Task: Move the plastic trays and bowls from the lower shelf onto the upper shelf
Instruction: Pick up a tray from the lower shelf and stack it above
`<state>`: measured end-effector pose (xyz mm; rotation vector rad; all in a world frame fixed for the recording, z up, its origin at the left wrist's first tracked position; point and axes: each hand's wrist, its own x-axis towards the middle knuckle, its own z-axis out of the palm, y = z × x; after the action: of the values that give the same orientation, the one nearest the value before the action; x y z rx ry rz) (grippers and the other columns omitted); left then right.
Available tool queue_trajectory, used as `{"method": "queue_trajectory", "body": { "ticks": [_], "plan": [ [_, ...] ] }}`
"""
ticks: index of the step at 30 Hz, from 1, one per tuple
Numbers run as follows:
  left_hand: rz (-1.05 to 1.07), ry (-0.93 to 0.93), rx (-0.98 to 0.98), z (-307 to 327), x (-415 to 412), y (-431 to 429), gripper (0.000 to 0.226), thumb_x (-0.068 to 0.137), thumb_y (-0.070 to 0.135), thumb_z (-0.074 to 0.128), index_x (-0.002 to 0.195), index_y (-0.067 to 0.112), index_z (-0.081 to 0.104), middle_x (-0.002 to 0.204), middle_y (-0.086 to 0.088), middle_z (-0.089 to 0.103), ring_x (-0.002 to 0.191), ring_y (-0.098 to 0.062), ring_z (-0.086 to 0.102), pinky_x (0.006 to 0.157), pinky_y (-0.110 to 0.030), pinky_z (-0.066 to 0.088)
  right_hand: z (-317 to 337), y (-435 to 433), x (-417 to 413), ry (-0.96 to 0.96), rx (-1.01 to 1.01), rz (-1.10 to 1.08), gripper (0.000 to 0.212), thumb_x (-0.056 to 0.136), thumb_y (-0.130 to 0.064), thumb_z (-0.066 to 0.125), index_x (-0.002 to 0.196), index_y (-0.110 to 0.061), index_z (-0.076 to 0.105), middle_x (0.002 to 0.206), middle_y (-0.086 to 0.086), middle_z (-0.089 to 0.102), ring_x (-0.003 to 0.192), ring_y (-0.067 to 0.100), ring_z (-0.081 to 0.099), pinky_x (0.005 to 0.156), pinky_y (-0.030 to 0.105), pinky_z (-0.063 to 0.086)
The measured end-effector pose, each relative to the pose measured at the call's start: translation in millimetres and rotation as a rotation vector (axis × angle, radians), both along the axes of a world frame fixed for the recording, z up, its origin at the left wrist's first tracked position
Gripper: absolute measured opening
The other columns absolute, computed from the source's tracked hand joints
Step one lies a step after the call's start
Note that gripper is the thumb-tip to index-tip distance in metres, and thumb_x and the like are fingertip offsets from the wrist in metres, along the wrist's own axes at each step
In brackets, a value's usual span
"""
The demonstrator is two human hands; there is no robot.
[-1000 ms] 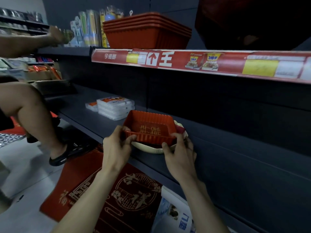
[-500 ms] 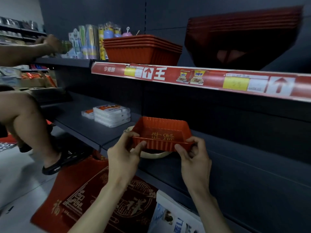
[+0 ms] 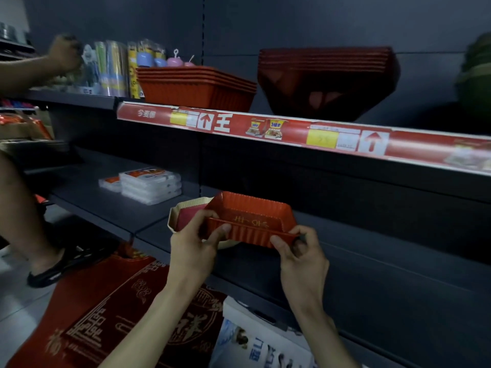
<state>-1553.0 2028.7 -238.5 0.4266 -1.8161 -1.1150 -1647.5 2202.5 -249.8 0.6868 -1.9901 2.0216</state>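
Observation:
A small red ribbed plastic tray (image 3: 255, 221) with gold characters hangs just above the lower shelf (image 3: 345, 264). My left hand (image 3: 192, 244) pinches its near left corner and my right hand (image 3: 299, 252) pinches its near right corner. Behind it on the lower shelf sits a cream bowl (image 3: 176, 216) with a dark red piece inside. On the upper shelf (image 3: 265, 128) stand a stack of red trays (image 3: 196, 87) and a stack of dark red bowls (image 3: 326, 81).
Flat white packets (image 3: 150, 183) lie on the lower shelf to the left. Another person's arm (image 3: 39, 67) reaches to the upper shelf's left end, their leg and sandal (image 3: 53, 269) on the floor. A red mat (image 3: 111, 309) and a box (image 3: 255, 341) lie below.
Both hands have lifted the red tray up off the cream bowl and shifted it to the right. My view has tilted upward, showing more of the upper shelf.

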Motion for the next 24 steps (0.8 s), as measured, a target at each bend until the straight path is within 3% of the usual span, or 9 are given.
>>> {"method": "queue_trajectory", "body": {
  "ticks": [2, 7, 11, 14, 16, 19, 24],
  "plan": [
    [-0.003, 0.017, 0.029, 2.3, 6.1, 2.2, 0.014, 0.09, 0.03, 0.082, 0.098, 0.032, 0.07, 0.086, 0.008, 0.075, 0.079, -0.005, 0.072, 0.067, -0.013, 0.052, 5.6, 1.8, 5.8, -0.001, 0.004, 0.004, 0.023, 0.093, -0.023, 0.081, 0.1, -0.03, 0.06, 0.083, -0.009, 0.078, 0.075, 0.009, 0.073, 0.067, 0.019, 0.055],
    [0.054, 0.014, 0.0, -2.9, 30.0, 15.9, 0.016, 0.088, 0.031, 0.084, 0.097, 0.032, 0.071, 0.068, 0.005, 0.073, 0.049, -0.005, 0.058, 0.046, -0.02, 0.044, 8.1, 11.6, 28.3, -0.026, 0.02, 0.022, 0.026, 0.092, -0.019, 0.081, 0.103, -0.031, 0.06, 0.089, -0.011, 0.079, 0.087, 0.003, 0.075, 0.075, 0.019, 0.058],
    [0.013, -0.01, 0.01, 0.4, 58.6, 20.8, 0.014, 0.087, 0.033, 0.084, 0.093, 0.032, 0.072, 0.071, 0.009, 0.074, 0.053, -0.015, 0.062, 0.049, -0.025, 0.048, 13.6, 25.0, 48.6, -0.026, 0.051, 0.044, 0.024, 0.09, -0.019, 0.083, 0.099, -0.029, 0.062, 0.09, -0.016, 0.078, 0.088, 0.001, 0.074, 0.076, 0.019, 0.058],
    [0.005, -0.024, -0.004, 8.0, 80.6, 24.4, 0.013, 0.087, 0.037, 0.084, 0.09, 0.033, 0.073, 0.07, 0.011, 0.072, 0.051, -0.006, 0.056, 0.049, -0.018, 0.043, 26.4, 34.2, 65.8, -0.009, 0.075, 0.061, 0.023, 0.089, -0.023, 0.084, 0.096, -0.029, 0.063, 0.09, -0.017, 0.078, 0.087, 0.002, 0.074, 0.077, 0.021, 0.058],
    [0.002, -0.024, -0.016, 16.2, 95.5, 25.5, 0.012, 0.087, 0.04, 0.084, 0.091, 0.035, 0.074, 0.073, 0.013, 0.074, 0.059, -0.004, 0.064, 0.055, -0.017, 0.048, 34.9, 39.9, 77.2, 0.043, 0.097, 0.06, 0.023, 0.088, -0.026, 0.084, 0.096, -0.029, 0.064, 0.09, -0.017, 0.078, 0.086, 0.002, 0.074, 0.075, 0.018, 0.058],
    [0.003, -0.006, -0.077, 32.3, 115.6, 26.7, 0.012, 0.086, 0.043, 0.083, 0.094, 0.039, 0.076, 0.082, 0.019, 0.077, 0.074, -0.006, 0.073, 0.069, -0.025, 0.057, 47.4, 46.7, 93.6, 0.092, 0.111, 0.072, 0.025, 0.086, -0.029, 0.086, 0.099, -0.028, 0.065, 0.093, -0.023, 0.077, 0.087, -0.001, 0.074, 0.075, 0.013, 0.056],
    [0.037, 0.083, -0.186, 68.8, 155.3, 32.6, 0.014, 0.084, 0.043, 0.085, 0.094, 0.04, 0.076, 0.084, 0.023, 0.076, 0.08, -0.003, 0.075, 0.074, -0.031, 0.061, 77.6, 56.8, 122.7, 0.125, 0.087, 0.111, 0.025, 0.085, -0.03, 0.087, 0.101, -0.029, 0.067, 0.098, -0.024, 0.078, 0.094, -0.003, 0.074, 0.079, 0.011, 0.055]
  ]
}}
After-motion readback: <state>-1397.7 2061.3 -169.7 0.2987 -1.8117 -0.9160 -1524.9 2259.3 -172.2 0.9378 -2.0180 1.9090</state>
